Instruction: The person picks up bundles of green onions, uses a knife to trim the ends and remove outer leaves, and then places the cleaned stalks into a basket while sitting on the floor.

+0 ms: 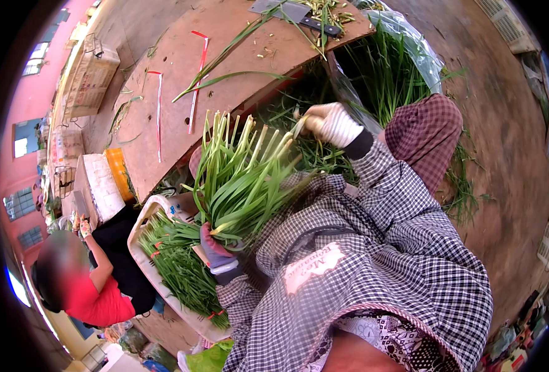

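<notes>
A thick bunch of garlic chives or similar long, flat green leaves (240, 186) leans across my lap, its pale cut stem ends pointing up and away. My gloved left hand (217, 248) is closed round the bunch low down, at its left side. To the right of the stem ends, my right hand (331, 124), in a white striped glove, is closed in a pinch. A pale thin leaf strip (298, 128) shows at its fingertips. Loose green trimmings (314, 155) lie below that hand. Part of the bunch's lower end is hidden against my checked clothing.
A brown board table (181, 62) carries two red-and-white straps (195, 87), loose leaves and a cleaver (321, 26). A white crate (139, 230) at left holds tied green bunches (184, 263). More greens (392, 74) fill a plastic bag at right. A person in red (104, 291) sits at far left.
</notes>
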### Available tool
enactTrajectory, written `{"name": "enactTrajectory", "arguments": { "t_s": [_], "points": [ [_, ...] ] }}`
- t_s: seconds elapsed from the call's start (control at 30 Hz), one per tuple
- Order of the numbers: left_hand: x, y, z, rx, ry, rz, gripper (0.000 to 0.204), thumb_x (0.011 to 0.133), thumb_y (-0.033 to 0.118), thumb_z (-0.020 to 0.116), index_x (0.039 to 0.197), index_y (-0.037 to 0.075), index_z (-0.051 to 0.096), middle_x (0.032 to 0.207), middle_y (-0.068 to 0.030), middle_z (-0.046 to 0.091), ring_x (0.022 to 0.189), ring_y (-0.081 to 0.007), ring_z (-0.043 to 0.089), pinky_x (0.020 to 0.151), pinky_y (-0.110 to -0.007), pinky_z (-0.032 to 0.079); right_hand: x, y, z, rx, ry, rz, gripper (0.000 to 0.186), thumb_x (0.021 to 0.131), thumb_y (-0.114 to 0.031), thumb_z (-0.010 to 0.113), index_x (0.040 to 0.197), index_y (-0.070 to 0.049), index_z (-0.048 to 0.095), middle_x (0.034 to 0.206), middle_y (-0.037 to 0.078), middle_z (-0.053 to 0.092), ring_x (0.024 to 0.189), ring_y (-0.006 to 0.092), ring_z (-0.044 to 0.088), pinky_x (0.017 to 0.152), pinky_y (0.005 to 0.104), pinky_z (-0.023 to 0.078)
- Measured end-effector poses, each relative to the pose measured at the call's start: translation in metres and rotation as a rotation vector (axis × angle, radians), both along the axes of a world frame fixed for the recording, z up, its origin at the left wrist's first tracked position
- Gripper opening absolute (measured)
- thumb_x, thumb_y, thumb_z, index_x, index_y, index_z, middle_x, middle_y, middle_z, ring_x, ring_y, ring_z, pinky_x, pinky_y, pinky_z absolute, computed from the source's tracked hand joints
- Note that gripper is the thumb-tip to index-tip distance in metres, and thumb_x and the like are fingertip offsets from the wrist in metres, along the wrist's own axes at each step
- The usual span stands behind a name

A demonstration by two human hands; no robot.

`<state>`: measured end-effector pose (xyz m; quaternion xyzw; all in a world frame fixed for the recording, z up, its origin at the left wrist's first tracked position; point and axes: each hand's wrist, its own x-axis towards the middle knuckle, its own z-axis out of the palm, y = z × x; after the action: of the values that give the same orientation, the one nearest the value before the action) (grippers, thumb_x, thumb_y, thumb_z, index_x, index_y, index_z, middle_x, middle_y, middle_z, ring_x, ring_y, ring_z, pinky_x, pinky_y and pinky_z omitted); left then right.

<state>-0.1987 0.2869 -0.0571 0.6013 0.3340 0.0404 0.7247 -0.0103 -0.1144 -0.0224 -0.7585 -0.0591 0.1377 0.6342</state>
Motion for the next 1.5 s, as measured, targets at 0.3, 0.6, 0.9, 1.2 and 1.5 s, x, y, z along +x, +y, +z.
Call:
{"name": "enactTrajectory", "arguments": {
  "t_s": [0.3,0.6,0.9,1.2,1.5],
  "points": [
    [0.005,-0.016,0.019,-0.147,-0.001,0.076,0.034,0.096,0.027,0.042,0.115,0.002,0.054,0.107,-0.0109,0.061,0.092,-0.0215,0.061,0.082,-0.033,0.051,0.004,-0.060,-0.015,-0.770,-0.320,0.014,0.040,0.075,-0.031,0.067,0.103,-0.003,0.065,0.076,0.019,0.064,0.069,0.0330,0.063,0.067,0.0394,0.050],
    [-0.009,0.018,-0.030,-0.078,-0.061,0.116,0.037,0.093,0.030,0.045,0.111,0.001,0.057,0.103,-0.0149,0.066,0.091,-0.0273,0.066,0.083,-0.041,0.054,-0.053,-0.010,-0.030,-0.313,-0.014,0.291,0.074,0.068,-0.049,0.071,0.124,-0.003,0.054,0.109,0.019,0.064,0.099,0.0288,0.063,0.089,0.0339,0.049],
    [-0.028,0.034,-0.060,-0.086,-0.187,0.177,0.026,0.093,0.018,0.043,0.111,0.002,0.055,0.108,-0.0145,0.061,0.094,-0.0259,0.062,0.085,-0.038,0.053,-0.038,-0.015,-0.035,-0.392,-0.600,0.446,0.022,0.083,-0.020,0.060,0.089,0.000,0.067,0.080,0.016,0.066,0.068,0.0248,0.064,0.062,0.0321,0.051],
    [-0.052,0.014,-0.032,-0.130,-0.339,0.022,0.036,0.092,0.029,0.045,0.115,0.004,0.055,0.112,-0.0140,0.061,0.099,-0.0275,0.060,0.091,-0.040,0.048,-0.037,-0.018,0.004,-0.494,0.031,0.289,0.073,0.069,-0.046,0.070,0.126,-0.004,0.052,0.111,0.022,0.062,0.102,0.0290,0.062,0.088,0.0341,0.048],
    [-0.039,0.018,-0.034,-0.206,-0.255,0.047,0.038,0.093,0.030,0.045,0.117,0.003,0.054,0.113,-0.0134,0.060,0.100,-0.0260,0.060,0.090,-0.038,0.049,-0.026,0.052,0.005,0.077,0.191,0.132,0.024,0.077,-0.018,0.064,0.091,0.001,0.068,0.067,0.013,0.066,0.053,0.0137,0.062,0.052,0.0276,0.052]
  ]
}}
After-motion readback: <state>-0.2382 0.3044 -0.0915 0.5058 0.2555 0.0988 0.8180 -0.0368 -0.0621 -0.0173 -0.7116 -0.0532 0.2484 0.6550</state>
